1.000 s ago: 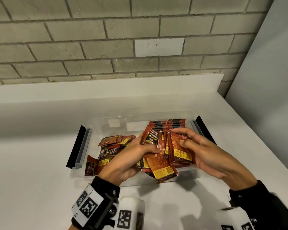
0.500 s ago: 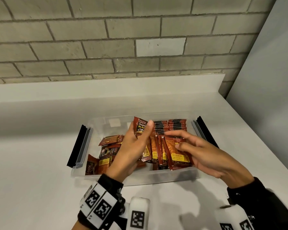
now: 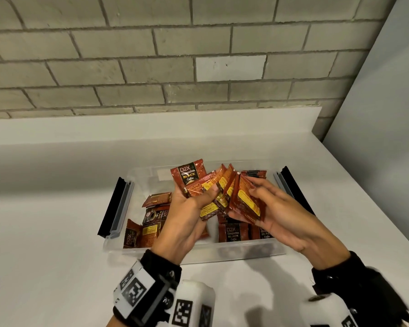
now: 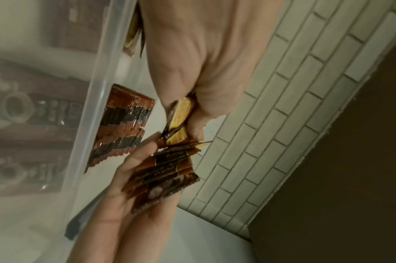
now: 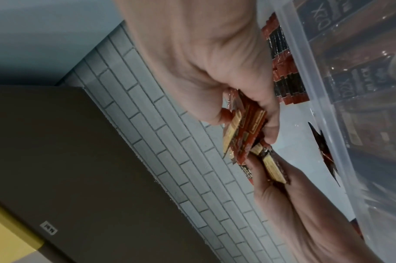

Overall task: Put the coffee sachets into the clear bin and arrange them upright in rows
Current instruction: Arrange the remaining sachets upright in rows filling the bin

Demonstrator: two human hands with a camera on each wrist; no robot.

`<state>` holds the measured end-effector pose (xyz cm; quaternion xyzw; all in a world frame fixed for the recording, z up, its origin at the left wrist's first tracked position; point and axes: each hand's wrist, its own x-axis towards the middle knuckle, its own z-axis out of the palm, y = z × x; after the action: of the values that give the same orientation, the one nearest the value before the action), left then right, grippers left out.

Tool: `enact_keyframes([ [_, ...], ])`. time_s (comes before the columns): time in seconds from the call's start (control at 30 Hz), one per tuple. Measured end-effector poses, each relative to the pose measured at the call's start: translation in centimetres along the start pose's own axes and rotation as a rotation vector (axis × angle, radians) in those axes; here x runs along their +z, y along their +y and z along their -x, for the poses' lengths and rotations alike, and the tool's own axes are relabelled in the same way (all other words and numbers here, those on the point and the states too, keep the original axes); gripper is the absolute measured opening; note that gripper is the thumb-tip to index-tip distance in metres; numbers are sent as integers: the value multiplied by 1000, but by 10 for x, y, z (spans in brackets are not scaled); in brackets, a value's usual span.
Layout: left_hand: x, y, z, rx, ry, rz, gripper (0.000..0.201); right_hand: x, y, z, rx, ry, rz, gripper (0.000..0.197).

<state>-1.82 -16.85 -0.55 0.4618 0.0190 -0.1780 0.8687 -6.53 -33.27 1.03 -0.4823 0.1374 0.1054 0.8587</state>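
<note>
A clear bin (image 3: 198,256) sits on the white counter with red-brown coffee sachets inside. Both hands are raised over its middle, sharing a fanned bunch of sachets (image 3: 222,187). My left hand (image 3: 194,206) grips several of them, a "D2X Black Coffee" sachet (image 3: 188,177) sticking up on top. My right hand (image 3: 257,208) holds a stack of sachets (image 3: 244,199) with thumb and fingers curled round it. A row of upright sachets (image 3: 254,173) stands at the bin's back right. Loose sachets (image 3: 154,218) lie flat at the left; others (image 3: 233,232) lean on the front wall.
The bin's black latches (image 3: 115,206) fold out at the left and right (image 3: 291,185) ends. A grey brick wall (image 3: 175,67) rises behind the counter and a pale panel (image 3: 376,114) closes off the right. White counter surrounds the bin.
Both hands have lifted the bunch of sachets higher above the bin and fanned it out. The D2X sachet now stands up in the left hand.
</note>
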Motion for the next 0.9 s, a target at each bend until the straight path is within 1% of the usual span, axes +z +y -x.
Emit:
enact_keyframes([
  [0.13,0,0,-2,-9,-6,-5,41,2,1,-4,-56,-9,80,34],
  [0.23,2,1,0,-48,-16,-7,32,2,0,-6,-105,7,92,35],
  [0.3,2,2,3,-79,-46,-9,21,0,-4,-7,-119,14,152,36],
  [0.33,2,3,4,-99,-57,-6,20,-1,-7,-7,-116,12,202,36],
  [0.4,1,5,6,-128,-70,-7,23,-4,-13,-7,-101,-2,314,35],
  [0.5,1,4,5,-131,-33,-75,27,-5,-19,-5,-93,-88,480,36],
  [0.57,5,2,4,-139,-4,-90,34,-1,-19,-5,-97,-137,550,37],
  [0.63,8,0,5,-152,-10,-89,43,2,-16,-5,-104,-153,577,38],
  [0.7,9,0,6,-190,-70,-50,54,4,-15,-7,-111,-156,568,37],
  [0.83,-2,4,7,-301,-210,174,71,8,-18,-8,-133,-144,549,37],
  [0.9,-4,6,5,-308,-251,205,70,12,-16,-8,-160,-146,565,37],
])
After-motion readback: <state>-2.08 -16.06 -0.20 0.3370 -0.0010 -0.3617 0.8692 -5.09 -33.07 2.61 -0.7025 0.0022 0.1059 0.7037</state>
